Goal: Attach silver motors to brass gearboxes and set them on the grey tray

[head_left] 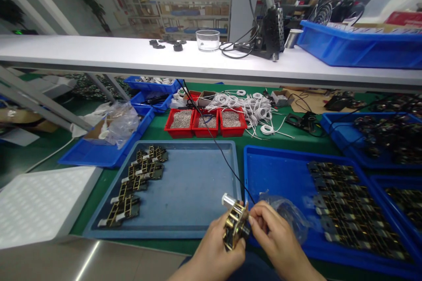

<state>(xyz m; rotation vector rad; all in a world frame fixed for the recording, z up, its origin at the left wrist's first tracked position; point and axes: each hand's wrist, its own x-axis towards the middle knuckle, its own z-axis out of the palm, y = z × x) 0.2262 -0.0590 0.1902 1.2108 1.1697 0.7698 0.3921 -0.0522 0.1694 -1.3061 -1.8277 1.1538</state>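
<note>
My left hand (212, 246) is closed around a small brass-framed motor assembly (235, 221), raised above the front edges of two trays. A silver cylinder on it points up and left, and a dark round part faces right. Pinched together at the assembly's right side are the thumb and fingertips of my right hand (278, 235); whatever is between them is too small or hidden to name. Just behind the right hand, a clear plastic bag (292, 217) lies in the blue tray (277, 175).
Similar assemblies (143, 171) line the left side of the grey-blue tray (198, 184); several rows (356, 206) fill the blue tray's right. Behind are red bins (180, 131) of small metal parts and coiled white cables (257, 107). A white shelf (132, 57) crosses above; a black cable (224, 153) hangs down.
</note>
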